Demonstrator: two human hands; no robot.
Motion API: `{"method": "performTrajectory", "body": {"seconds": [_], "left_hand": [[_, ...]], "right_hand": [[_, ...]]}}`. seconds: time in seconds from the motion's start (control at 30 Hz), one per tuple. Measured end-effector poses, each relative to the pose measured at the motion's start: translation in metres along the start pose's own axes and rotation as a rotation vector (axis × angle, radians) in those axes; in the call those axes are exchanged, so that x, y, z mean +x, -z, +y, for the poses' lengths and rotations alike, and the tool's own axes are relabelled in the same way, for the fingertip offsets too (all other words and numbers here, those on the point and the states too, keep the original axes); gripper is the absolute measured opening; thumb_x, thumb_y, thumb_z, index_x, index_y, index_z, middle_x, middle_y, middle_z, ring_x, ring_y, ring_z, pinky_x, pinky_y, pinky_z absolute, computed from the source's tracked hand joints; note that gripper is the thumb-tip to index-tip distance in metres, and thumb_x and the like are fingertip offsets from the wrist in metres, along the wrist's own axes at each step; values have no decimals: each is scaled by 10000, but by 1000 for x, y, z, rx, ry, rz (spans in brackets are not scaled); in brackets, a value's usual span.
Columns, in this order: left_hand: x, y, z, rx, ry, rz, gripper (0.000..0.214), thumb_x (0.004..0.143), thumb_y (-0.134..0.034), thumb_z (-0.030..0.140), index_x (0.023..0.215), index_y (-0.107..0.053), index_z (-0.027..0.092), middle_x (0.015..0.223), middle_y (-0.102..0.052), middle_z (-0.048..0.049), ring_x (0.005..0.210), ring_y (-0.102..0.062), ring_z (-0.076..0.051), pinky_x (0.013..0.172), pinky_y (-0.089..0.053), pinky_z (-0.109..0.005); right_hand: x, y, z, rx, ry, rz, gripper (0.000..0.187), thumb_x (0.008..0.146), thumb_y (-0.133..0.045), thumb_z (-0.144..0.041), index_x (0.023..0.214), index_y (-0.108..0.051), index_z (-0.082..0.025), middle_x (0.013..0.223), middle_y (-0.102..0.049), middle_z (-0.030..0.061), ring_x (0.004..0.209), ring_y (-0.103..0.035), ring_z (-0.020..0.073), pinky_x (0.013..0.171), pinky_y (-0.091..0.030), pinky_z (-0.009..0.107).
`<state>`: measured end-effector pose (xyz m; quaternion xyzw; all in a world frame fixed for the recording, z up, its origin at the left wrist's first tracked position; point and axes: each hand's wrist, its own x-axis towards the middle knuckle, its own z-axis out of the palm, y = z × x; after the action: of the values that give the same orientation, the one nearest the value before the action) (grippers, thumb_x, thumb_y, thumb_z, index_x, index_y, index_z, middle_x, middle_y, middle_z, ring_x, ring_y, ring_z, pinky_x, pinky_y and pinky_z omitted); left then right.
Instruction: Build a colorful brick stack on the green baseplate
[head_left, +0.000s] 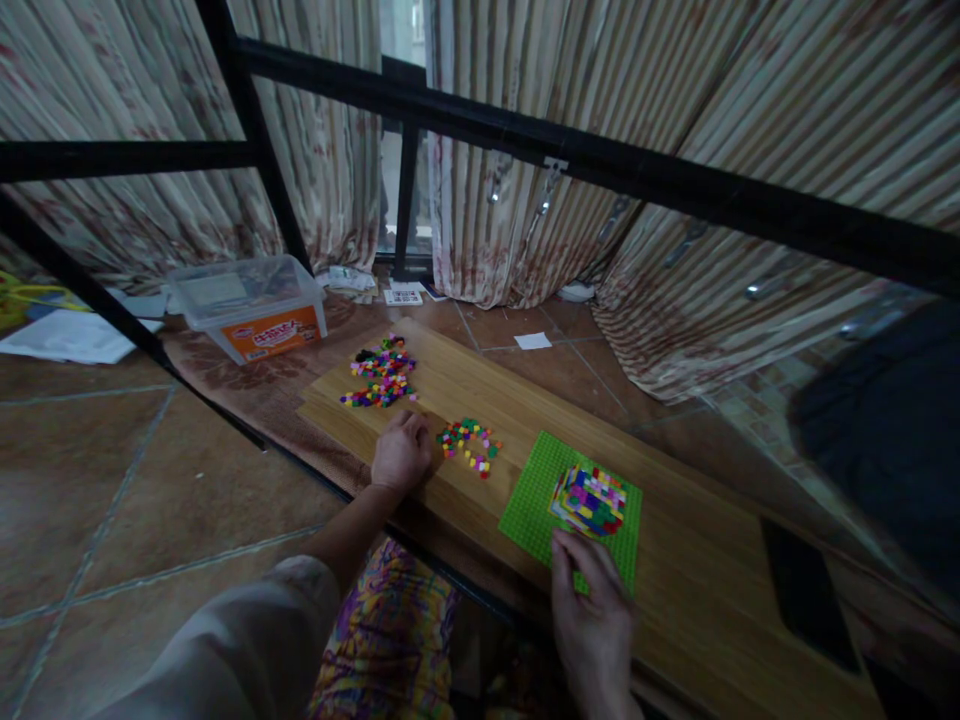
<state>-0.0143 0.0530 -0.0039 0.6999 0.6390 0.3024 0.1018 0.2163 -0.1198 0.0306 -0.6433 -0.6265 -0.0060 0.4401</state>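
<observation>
A green baseplate (529,510) lies on the wooden board, bearing a stacked block of many-coloured toy bricks (591,500). My right hand (592,600) is over the near edge of the baseplate, thumb and forefinger pinched together just short of the stack; whatever is between them is too small to make out. My left hand (403,452) rests on the board with its fingers curled, beside a small scatter of loose bricks (469,440). Its fingertips are partly hidden, so I cannot see what they hold. Beyond it lies a larger pile of loose bricks (384,375).
The wooden board (690,540) runs diagonally, with a dark phone-like slab (810,592) at its right end. Behind the left end stands a clear plastic box (251,305) with an orange label. A black metal rail (465,85) crosses in front of striped curtains (525,220).
</observation>
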Motion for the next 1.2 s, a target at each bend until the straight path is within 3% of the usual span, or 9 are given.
{"method": "performTrajectory", "body": {"seconds": [0.1,0.27,0.47,0.63,0.9,1.2], "left_hand": [[0,0,0,-7,2,-1,186,865,-433,207,858,-618,198,934,-614,-60,867,-589,-179,732,-436,-276],[0,0,1,-14,6,-8,180,863,-434,193,820,-609,203,904,-604,-50,842,-586,-161,739,-441,-261],[-1,0,0,-12,8,-9,195,880,-422,206,852,-615,204,903,-602,-54,839,-589,-164,751,-452,-268],[-1,1,1,-26,11,-23,196,883,-422,201,834,-611,202,922,-604,-57,862,-592,-162,768,-456,-264],[-1,-1,1,-28,9,-13,194,879,-419,192,858,-612,198,922,-606,-58,856,-594,-165,767,-460,-268],[-1,-1,0,-19,2,7,193,874,-434,210,863,-627,206,903,-611,-53,844,-598,-170,755,-461,-268]], "right_hand": [[-1,-20,-9,21,-16,-114,180,932,-501,-246,945,-676,-203,893,-690,34,828,-638,144,769,-498,255],[23,-58,-14,26,-19,-140,250,950,-444,-266,944,-682,-191,859,-677,54,808,-628,168,748,-489,288],[63,-89,-4,-66,42,-223,276,931,-429,-217,966,-701,-191,852,-650,57,808,-608,180,742,-474,301],[80,-107,7,-111,108,-320,265,874,-491,-151,1015,-707,-209,870,-639,45,834,-595,178,778,-469,298],[79,-115,10,-176,136,-358,219,882,-509,-177,898,-718,-241,865,-629,41,822,-580,180,749,-443,284],[67,-102,4,-167,125,-336,275,898,-452,-149,973,-704,-230,889,-659,49,855,-597,179,767,-442,282]]}}
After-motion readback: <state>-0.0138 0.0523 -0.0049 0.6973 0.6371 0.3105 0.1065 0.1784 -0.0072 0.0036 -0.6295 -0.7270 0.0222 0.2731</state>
